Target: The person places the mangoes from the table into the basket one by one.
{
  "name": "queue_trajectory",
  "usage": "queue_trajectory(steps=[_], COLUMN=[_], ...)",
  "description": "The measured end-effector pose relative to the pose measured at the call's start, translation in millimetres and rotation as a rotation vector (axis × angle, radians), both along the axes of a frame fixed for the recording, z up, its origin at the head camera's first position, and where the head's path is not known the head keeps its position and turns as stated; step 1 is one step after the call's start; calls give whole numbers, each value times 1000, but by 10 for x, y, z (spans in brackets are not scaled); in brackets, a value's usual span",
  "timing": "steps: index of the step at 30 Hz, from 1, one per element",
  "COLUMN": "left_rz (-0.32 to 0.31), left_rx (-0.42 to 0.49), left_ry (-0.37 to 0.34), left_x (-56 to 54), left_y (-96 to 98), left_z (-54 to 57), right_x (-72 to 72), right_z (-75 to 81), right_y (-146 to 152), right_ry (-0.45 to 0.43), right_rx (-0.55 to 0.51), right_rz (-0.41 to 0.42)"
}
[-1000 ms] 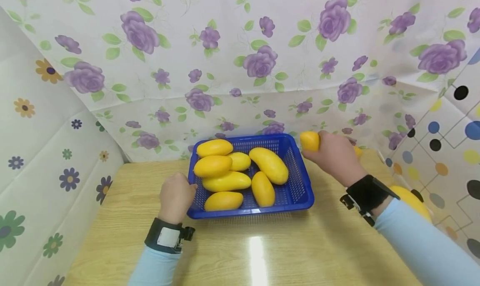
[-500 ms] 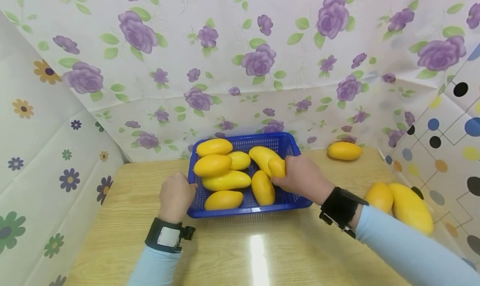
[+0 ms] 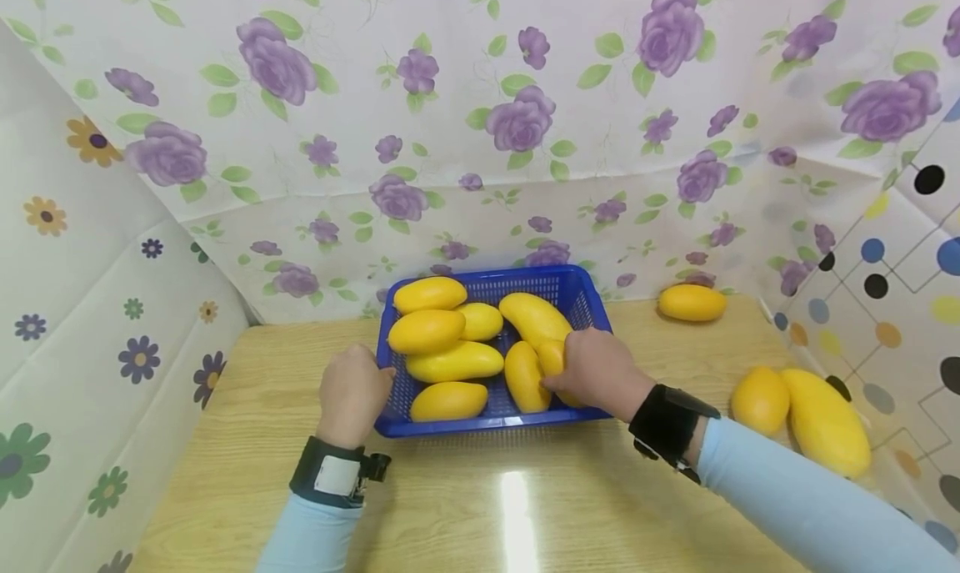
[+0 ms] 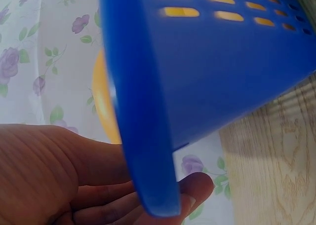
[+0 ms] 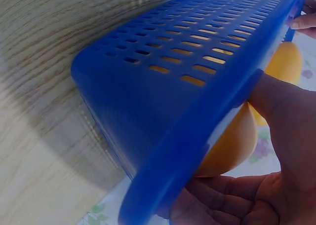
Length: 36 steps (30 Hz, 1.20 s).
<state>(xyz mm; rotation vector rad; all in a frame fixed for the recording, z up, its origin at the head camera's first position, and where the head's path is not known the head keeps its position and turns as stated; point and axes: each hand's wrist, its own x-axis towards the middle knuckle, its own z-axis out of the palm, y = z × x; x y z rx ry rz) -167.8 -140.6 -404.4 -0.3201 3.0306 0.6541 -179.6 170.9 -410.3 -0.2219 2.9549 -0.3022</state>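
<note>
A blue slotted plastic basket (image 3: 480, 426) on the table holds several yellow mangoes (image 3: 453, 362). My left hand (image 3: 354, 396) grips its left rim; the left wrist view has the thumb on one side of that rim (image 4: 143, 116) and the fingers on the other. Inside the right part of the basket, my right hand (image 3: 600, 371) holds a mango (image 3: 552, 355) low among the others, beside an upright-lying mango (image 3: 527, 378) and a larger one (image 3: 534, 316). Seen from the right wrist, this held mango (image 5: 229, 148) sits between thumb and fingers, just behind the basket's rim.
On the wooden table (image 3: 450, 506), right of the basket, lie a mango (image 3: 692, 303) near the back wall and two more touching each other, a short one (image 3: 761, 399) and a long one (image 3: 827, 423). Flowered sheeting (image 3: 480, 139) stands behind; patterned sheets flank both sides.
My right hand has carried the mango leftward from beyond the basket's right side and down into the basket. My left hand has stayed on the rim.
</note>
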Motion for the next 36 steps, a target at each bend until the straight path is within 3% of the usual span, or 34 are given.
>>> queue_trajectory(steps=[21, 29, 36], left_rz=[-5, -4, -1], left_rx=[3, 11, -1], left_ry=[-5, -8, -14], left_x=[13, 10, 0], left_y=[9, 6, 4], left_z=[44, 29, 29], right_x=[10, -11, -112], right_z=[-11, 45, 227], right_y=[12, 69, 233], right_ry=[20, -4, 114], right_rx=[31, -64, -52], right_rz=[27, -8, 11])
